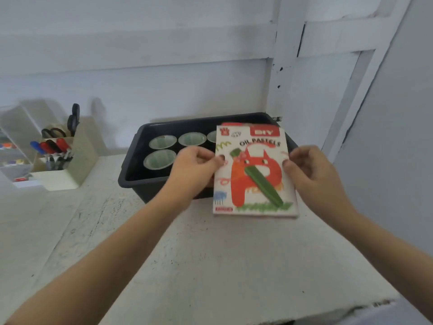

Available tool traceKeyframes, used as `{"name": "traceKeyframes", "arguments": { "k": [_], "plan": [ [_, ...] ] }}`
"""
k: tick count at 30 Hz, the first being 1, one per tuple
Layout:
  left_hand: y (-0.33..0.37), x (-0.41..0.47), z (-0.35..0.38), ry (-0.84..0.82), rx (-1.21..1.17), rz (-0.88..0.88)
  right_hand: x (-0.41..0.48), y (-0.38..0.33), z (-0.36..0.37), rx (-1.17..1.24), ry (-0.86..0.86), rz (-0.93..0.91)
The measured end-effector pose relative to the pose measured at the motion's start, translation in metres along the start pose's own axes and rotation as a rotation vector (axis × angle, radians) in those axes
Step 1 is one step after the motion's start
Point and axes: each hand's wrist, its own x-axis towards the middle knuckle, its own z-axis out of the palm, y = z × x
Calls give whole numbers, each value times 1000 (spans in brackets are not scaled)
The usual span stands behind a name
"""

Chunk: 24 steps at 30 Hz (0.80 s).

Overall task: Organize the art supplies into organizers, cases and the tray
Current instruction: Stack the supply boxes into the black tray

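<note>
While both hands held the flat white cardboard box of oil pastels (254,172) at centre right of the frame, its upper part hung over the near right corner of the black plastic tray (140,165) and its lower end over the white speckled bench (210,266); whether it touched either could not be told. The left hand (194,165) had its grip pinched on the box's left edge, the right hand (311,170) on the right edge. Four clear round cups (161,158) stood in the tray's left half. A cream desk organizer (77,160) at middle left held markers (50,147) and scissors (52,132). The step in hand looked like stowing the pastels in the tray; the next move probably called for lowering the box flat into the free right side, clear of the cups.
</note>
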Motion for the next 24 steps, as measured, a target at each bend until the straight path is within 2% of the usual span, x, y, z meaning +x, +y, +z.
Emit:
{"name": "traceKeyframes", "arguments": {
  "k": [2,6,9,12,17,24],
  "plan": [
    [13,25,5,33,-82,-7,19,-14,-2,14,-10,-13],
    [26,76,20,3,-265,-112,65,-19,8,-123,23,15],
    [25,106,30,-31,-247,-142,99,-6,17,-171,42,76],
    [15,125,41,-46,-228,-181,123,12,26,-248,-11,167],
    [-5,144,58,-49,-90,-242,138,43,42,-413,-121,283],
    [-13,153,71,6,254,-122,133,52,50,-581,-183,266]
  ]
}}
